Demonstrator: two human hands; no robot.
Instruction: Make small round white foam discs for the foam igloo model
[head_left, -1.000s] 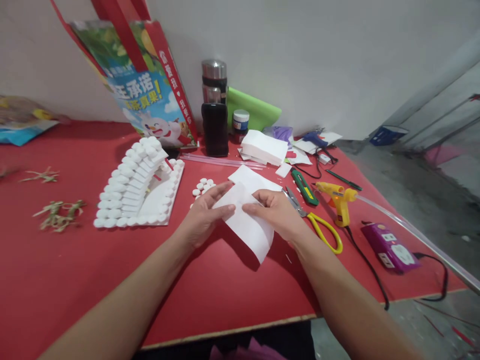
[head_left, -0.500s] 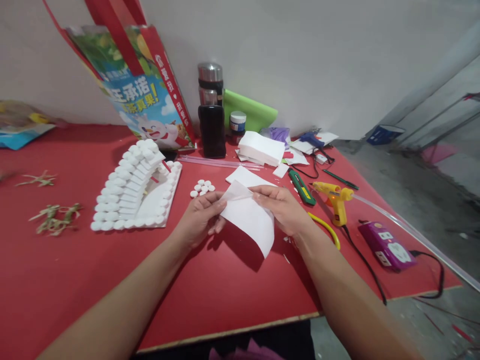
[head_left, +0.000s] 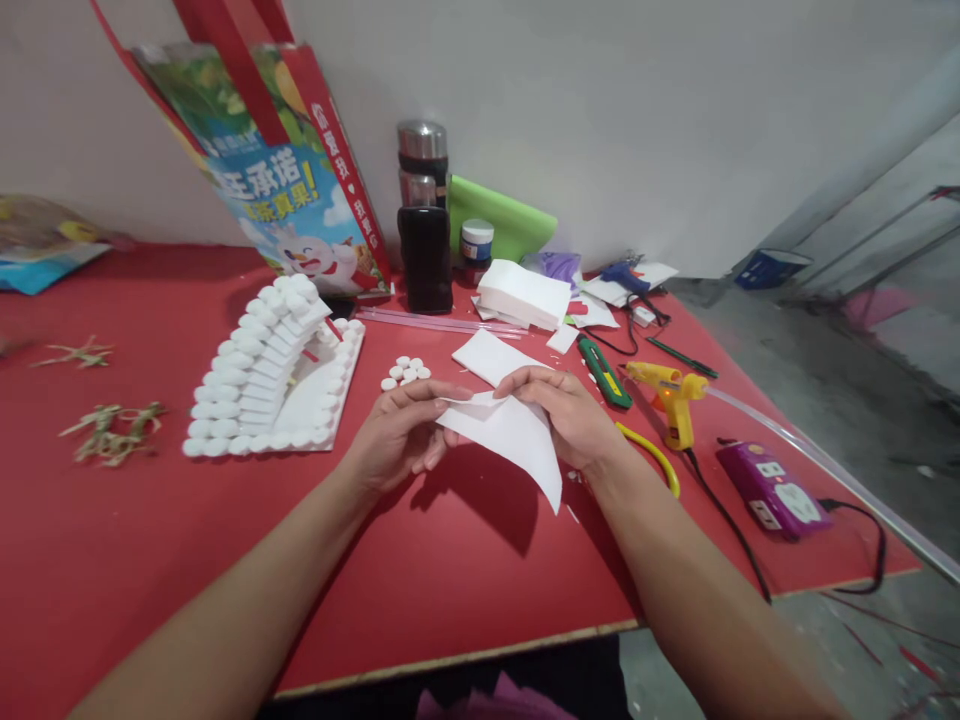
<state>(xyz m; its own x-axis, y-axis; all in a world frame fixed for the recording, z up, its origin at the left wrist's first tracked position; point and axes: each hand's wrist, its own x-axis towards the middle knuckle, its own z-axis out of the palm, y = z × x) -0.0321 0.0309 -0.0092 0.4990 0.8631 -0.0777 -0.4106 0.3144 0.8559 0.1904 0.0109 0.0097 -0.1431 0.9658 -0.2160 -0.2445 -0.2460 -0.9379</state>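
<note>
A sheet of white paper (head_left: pixel 510 435) is held above the red table between both my hands, its far edge folded over and its near side curving down. My left hand (head_left: pixel 401 430) pinches the left corner between thumb and fingers. At the fold on the far right, my right hand (head_left: pixel 559 410) grips the sheet with thumb and forefinger. Beyond the hands lies another flat white piece (head_left: pixel 495 355). Several white discs (head_left: pixel 405 373) are grouped near my left fingers. Further left sits a white stepped model (head_left: pixel 262 375) edged with such discs.
On the right are a green utility knife (head_left: pixel 604 372), a yellow glue gun (head_left: pixel 675 395), a yellow-handled tool (head_left: pixel 652 460) and a purple power strip (head_left: pixel 776 490). Small straw figures (head_left: pixel 112 432) lie left. A thermos (head_left: pixel 422 150), black case (head_left: pixel 425 260) and printed bag (head_left: pixel 300 200) stand behind.
The paper's far edge has been folded up further between my fingers, and the sheet has tilted flatter. My right fingers have shifted slightly left along the fold.
</note>
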